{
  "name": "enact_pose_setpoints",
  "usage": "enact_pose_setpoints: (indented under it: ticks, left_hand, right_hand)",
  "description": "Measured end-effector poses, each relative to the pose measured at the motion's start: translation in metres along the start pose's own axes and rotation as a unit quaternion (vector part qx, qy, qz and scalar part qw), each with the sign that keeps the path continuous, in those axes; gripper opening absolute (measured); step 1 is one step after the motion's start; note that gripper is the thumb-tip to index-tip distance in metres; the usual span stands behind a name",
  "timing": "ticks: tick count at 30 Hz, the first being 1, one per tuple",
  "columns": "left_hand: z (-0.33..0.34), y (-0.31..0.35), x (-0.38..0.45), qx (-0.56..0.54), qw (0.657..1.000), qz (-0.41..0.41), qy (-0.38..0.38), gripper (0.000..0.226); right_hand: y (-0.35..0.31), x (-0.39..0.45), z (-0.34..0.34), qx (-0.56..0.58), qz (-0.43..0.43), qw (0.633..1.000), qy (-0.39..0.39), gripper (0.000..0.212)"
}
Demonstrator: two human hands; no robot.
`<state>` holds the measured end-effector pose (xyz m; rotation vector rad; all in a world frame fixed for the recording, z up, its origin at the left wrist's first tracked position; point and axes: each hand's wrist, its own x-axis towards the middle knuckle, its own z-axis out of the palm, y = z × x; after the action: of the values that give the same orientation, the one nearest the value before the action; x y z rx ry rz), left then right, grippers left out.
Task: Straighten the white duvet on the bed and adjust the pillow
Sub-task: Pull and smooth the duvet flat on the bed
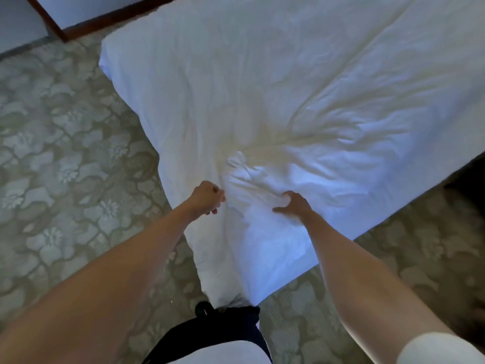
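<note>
White duvet (288,88) bunched between left hand (207,197) and right hand (294,206)

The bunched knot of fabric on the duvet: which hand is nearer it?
Left, narrowly. The left hand grips the duvet just below-left of the bunched knot; the right hand presses fabric farther off, below-right.

Just one head-worn wide-angle cam, looking steeply down and forward, close over the corner of the white-covered bed (262,74) and patterned grey-green carpet (65,153).
</note>
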<state>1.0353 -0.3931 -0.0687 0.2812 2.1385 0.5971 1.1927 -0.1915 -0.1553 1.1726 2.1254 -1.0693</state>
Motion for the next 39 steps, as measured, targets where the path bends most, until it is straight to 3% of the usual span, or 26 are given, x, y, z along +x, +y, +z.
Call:
enact_pose_setpoints:
  ticks: [4,7,10,14,16,19,22,24,26,29,30,33,35,39]
  left_hand:
    - [0.015,-0.004,0.023,0.003,0.999,-0.015,-0.030,0.028]
    - [0.024,0.006,0.032,-0.005,0.997,-0.012,-0.072,0.023]
    - [0.024,0.017,0.040,-0.020,0.994,-0.017,-0.107,0.020]
    - [0.009,0.027,0.045,-0.099,0.982,-0.065,-0.150,0.048]
    - [-0.011,0.031,0.045,-0.150,0.968,-0.100,-0.177,0.057]
    - [-0.065,0.034,0.044,-0.159,0.952,-0.129,-0.226,0.046]
    - [-0.129,0.029,0.041,-0.096,0.966,-0.054,-0.234,0.012]
    - [-0.172,0.030,0.038,-0.093,0.971,0.016,-0.219,0.006]
    - [-0.210,0.042,0.028,-0.097,0.971,0.093,-0.196,0.014]
    - [-0.248,0.063,0.012,-0.120,0.957,0.187,-0.188,0.048]
    - [-0.255,0.070,0.010,-0.139,0.951,0.200,-0.189,0.055]
    - [-0.267,0.087,0.004,-0.186,0.933,0.217,-0.216,0.038]
    - [-0.276,0.093,0.007,-0.190,0.926,0.215,-0.246,0.039]
    - [-0.299,0.099,0.027,-0.188,0.920,0.149,-0.311,0.020]
  right_hand:
    - [0.022,0.019,0.019,-0.106,0.052,0.991,-0.070,0.106]
    - [0.021,0.015,0.029,-0.109,0.055,0.986,-0.114,0.087]
    - [-0.006,0.007,0.035,-0.005,0.048,0.997,-0.056,0.067]
    - [-0.081,-0.027,0.027,0.202,0.017,0.979,0.006,0.007]
    - [-0.130,-0.051,0.026,0.262,-0.003,0.965,0.030,0.005]
    - [-0.201,-0.082,0.040,0.310,-0.030,0.948,0.062,0.011]
    - [-0.274,-0.110,0.060,0.348,-0.050,0.932,0.089,0.015]
    - [-0.319,-0.124,0.069,0.377,-0.057,0.919,0.106,0.017]
    - [-0.356,-0.134,0.073,0.407,-0.064,0.901,0.135,0.030]
    - [-0.394,-0.151,0.058,0.451,-0.075,0.872,0.176,0.035]
    - [-0.402,-0.156,0.050,0.458,-0.083,0.866,0.182,0.031]
    - [-0.410,-0.173,0.025,0.473,-0.113,0.856,0.172,0.014]
    - [-0.412,-0.177,0.013,0.488,-0.121,0.848,0.167,0.019]
    - [-0.438,-0.153,0.005,0.503,-0.122,0.830,0.207,0.020]
